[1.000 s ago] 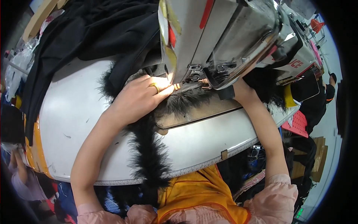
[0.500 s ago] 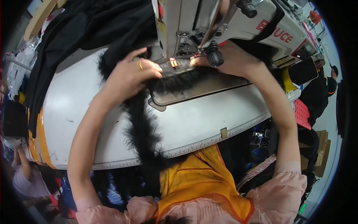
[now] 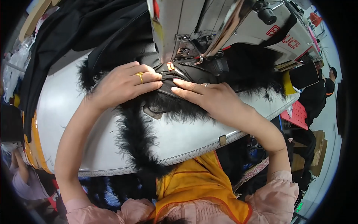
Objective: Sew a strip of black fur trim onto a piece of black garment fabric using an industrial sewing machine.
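Black fabric (image 3: 194, 76) with a fluffy, feather-like black trim (image 3: 137, 134) lies across the bed of a sewing machine (image 3: 182, 26). My left hand (image 3: 125, 82), with a gold ring, is closed on the fabric just left of the presser foot area, where a small orange-lit part (image 3: 170, 66) shows. From the right, my right hand (image 3: 218, 99) grips the same fabric, its fingertips close to the left ones. Both thumbs are hidden. A zipper-like toothed edge runs along the fabric behind the right fingers. The needle cannot be made out.
A measuring tape strip (image 3: 194, 154) edges the white table (image 3: 93, 145). Dark cloth (image 3: 89, 26) is piled at the back left. A pink perforated tray (image 3: 296, 115) sits at the right. Other people are at the far left and far right.
My right hand has come from behind the machine head toward me and left, onto the fabric beside the left fingers. The fabric has shifted, with more trim now spread to the right.
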{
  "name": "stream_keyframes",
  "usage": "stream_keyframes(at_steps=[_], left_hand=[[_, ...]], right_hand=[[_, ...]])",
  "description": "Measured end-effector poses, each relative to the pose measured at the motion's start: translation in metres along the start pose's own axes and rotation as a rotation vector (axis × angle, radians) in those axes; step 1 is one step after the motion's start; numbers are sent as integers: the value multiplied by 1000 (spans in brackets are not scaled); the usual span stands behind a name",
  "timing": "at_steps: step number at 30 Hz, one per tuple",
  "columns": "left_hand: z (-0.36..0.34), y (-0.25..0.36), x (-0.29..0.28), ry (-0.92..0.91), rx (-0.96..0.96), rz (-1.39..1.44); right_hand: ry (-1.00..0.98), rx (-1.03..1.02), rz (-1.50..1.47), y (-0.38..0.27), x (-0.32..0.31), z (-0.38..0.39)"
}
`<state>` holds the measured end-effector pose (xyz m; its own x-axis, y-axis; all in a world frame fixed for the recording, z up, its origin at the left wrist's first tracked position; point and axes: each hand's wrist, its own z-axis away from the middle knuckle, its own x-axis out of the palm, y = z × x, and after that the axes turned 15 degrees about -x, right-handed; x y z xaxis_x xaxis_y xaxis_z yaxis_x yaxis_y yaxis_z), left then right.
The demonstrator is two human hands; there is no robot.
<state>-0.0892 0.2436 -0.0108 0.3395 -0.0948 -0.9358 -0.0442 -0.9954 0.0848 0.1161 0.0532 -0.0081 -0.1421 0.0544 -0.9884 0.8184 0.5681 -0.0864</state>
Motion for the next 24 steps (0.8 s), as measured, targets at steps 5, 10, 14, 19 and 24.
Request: stream_keyframes(at_steps=[5, 10, 14, 19, 24], left_hand=[[-7, 16, -8, -69, -10, -115], [-6, 2, 1, -22, -62, -22], [-10, -3, 12, 78, -125, 44], [-13, 0, 19, 165, -144, 16], [-15, 3, 21, 208, -141, -8]], right_hand=[[-128, 62, -88, 12, -12, 0], [-193, -70, -15, 41, -14, 3], [23, -120, -18, 62, -17, 3], [135, -156, -64, 80, -12, 8], [85, -122, -47, 79, -16, 11]])
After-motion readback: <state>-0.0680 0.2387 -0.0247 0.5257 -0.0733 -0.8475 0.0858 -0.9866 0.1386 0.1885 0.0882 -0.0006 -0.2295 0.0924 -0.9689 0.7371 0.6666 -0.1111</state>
